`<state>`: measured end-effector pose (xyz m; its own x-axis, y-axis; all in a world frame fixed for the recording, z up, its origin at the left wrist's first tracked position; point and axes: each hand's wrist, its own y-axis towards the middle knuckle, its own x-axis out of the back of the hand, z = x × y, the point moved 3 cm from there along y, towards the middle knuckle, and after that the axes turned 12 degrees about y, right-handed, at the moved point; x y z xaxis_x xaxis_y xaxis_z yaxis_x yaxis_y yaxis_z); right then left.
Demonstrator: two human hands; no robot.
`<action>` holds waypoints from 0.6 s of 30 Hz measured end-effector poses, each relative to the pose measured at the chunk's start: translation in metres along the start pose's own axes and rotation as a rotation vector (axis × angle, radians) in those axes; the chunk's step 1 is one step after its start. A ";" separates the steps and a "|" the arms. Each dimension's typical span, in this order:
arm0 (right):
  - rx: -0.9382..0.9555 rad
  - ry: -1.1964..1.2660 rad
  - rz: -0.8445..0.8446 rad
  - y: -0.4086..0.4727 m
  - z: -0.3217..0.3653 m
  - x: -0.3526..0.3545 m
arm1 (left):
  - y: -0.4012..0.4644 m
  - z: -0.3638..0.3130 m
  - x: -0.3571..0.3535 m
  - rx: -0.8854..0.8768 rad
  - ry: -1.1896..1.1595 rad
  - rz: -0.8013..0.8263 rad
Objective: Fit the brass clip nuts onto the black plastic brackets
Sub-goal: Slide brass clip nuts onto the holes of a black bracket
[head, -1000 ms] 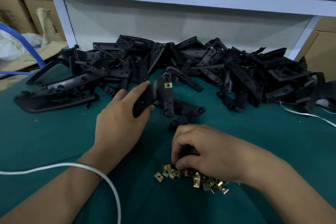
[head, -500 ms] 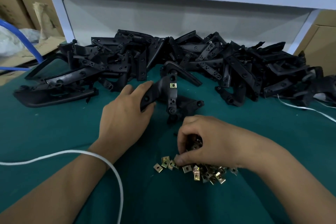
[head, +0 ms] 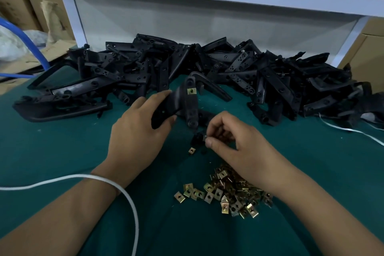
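Left hand (head: 137,131) grips the bracket (head: 185,104); at its three o'clock, right hand (head: 234,141) pinches a clip nut (head: 204,137).

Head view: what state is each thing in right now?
Held bracket: gripped by left hand, one clip nut already fitted.
Right hand: fingers pinch a small part at the bracket's lower end.
Stray clip nut: loose on the mat.
Nut pile: loose.
Bracket heap: untouched.

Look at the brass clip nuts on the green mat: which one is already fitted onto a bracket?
The clip nut on the upper arm of the bracket the left hand grips. The others lie loose on the mat.
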<state>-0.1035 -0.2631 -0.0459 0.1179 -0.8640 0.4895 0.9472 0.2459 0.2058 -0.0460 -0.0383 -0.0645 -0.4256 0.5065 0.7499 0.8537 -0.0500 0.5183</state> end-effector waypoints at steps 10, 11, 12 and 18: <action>0.102 0.517 -0.265 0.007 -0.010 -0.006 | -0.002 -0.001 -0.005 -0.090 -0.058 0.066; 0.097 0.542 -0.277 0.007 -0.011 -0.007 | -0.002 0.000 -0.006 -0.094 -0.054 0.075; 0.093 0.561 -0.284 0.007 -0.011 -0.008 | -0.002 0.000 -0.007 -0.098 -0.046 0.084; 0.087 0.616 -0.261 0.007 -0.011 -0.011 | -0.002 0.000 -0.009 -0.113 -0.016 0.101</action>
<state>-0.0950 -0.2570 -0.0588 0.0616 -0.9863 -0.1532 0.9432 0.0073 0.3323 -0.0438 -0.0424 -0.0725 -0.3339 0.5076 0.7943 0.8522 -0.1975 0.4845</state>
